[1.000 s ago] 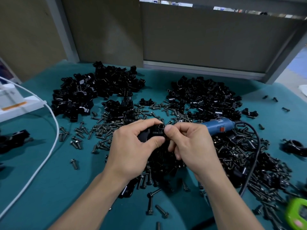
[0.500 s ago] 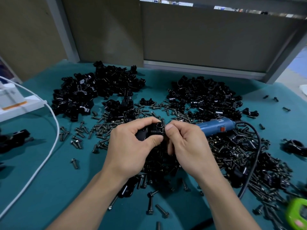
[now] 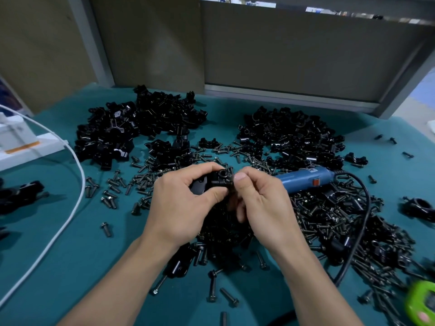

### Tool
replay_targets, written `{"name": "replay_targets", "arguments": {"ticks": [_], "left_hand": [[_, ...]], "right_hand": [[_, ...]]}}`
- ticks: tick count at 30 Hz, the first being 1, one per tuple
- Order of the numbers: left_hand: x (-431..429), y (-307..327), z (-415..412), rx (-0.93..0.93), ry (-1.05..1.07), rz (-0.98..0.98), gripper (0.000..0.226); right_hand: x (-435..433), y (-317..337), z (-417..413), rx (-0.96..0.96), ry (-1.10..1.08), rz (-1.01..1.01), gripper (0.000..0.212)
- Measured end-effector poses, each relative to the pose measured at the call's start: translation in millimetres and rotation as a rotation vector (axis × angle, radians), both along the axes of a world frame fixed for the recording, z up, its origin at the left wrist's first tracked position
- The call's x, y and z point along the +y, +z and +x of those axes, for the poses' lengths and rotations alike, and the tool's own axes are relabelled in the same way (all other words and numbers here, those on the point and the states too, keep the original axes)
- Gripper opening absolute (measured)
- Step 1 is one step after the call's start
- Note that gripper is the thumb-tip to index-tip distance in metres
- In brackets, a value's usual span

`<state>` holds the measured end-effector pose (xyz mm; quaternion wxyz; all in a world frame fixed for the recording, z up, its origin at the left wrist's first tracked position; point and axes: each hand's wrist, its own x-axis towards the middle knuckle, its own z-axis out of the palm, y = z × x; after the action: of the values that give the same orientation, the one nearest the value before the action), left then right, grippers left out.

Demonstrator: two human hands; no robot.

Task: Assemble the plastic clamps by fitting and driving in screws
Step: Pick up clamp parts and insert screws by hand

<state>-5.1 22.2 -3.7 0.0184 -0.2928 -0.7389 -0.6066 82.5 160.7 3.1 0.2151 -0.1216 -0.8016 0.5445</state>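
The left hand grips a black plastic clamp above the middle of the desk, turned so that its round screw hole looks up at the person, I think to make the hole easy to aim at. The right hand is closed narrow, with thumb and forefinger pinching what seems to be a screw at the clamp's right edge, though it is mostly hidden. The blue electric screwdriver lies near this hand on the loose screws, probably ready for driving.
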Motion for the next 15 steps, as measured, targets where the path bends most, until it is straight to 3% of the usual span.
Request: {"name": "replay_targets", "arguments": {"ticks": [3, 7, 12, 15], "left_hand": [[-0.2, -0.7, -2.4, -0.043, -0.005, 0.014, 0.04], [0.8, 0.9, 1.2, -0.027, -0.03, 0.007, 0.046], [0.9, 0.9, 1.0, -0.031, -0.026, 0.001, 0.047], [0.6, -0.3, 1.0, -0.025, -0.032, -0.021, 0.042]], "right_hand": [[0.3, 1.5, -0.1, -0.021, 0.026, 0.009, 0.018], [-2.5, -1.7, -1.7, -0.001, -0.03, 0.054, 0.039], [-4.1, -1.3, -1.8, 0.003, 0.016, -0.036, 0.025], [-7.2, -3.7, -4.1, 0.01, -0.042, -0.011, 0.039]]}}
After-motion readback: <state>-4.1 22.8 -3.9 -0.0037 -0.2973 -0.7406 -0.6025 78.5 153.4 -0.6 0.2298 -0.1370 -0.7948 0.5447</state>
